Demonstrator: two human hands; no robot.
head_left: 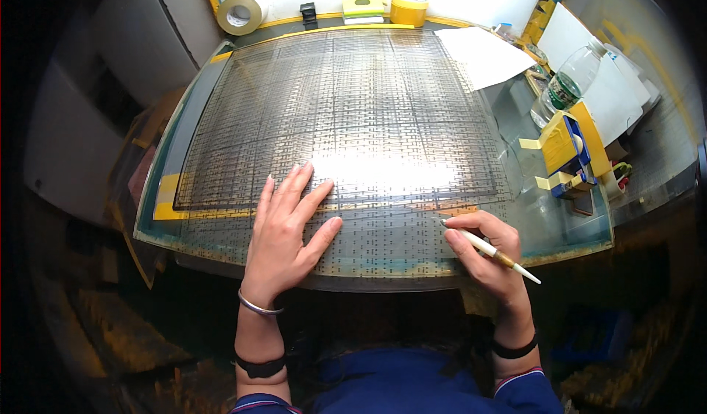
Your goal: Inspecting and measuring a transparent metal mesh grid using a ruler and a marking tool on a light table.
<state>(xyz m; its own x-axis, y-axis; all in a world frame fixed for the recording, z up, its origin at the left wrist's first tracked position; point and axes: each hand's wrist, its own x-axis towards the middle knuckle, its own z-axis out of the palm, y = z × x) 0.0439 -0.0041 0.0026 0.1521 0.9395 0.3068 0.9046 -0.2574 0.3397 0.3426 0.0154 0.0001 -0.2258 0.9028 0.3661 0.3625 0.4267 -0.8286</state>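
Blue sleeves (526,393) lie nearest. Left hand (281,230) rests on the film (339,130), which covers a glass table (563,230), fingers slightly spread. Right hand (492,258) has fingers clamped on a pen (482,246); tip contact cannot be told. Step in hand appears to be close pen work; next move likely calls for steady film, light grip. Film: glossy, see-through, black-dashed. Pen: white, slim, tapered.

At the patterned sheet (324,119): 2 hands (283,230) (492,270), 1 pen (484,245); behind it: 1 tape roll (256,18), 1 yellow tub (409,12); right of it: 1 bottle (572,79).
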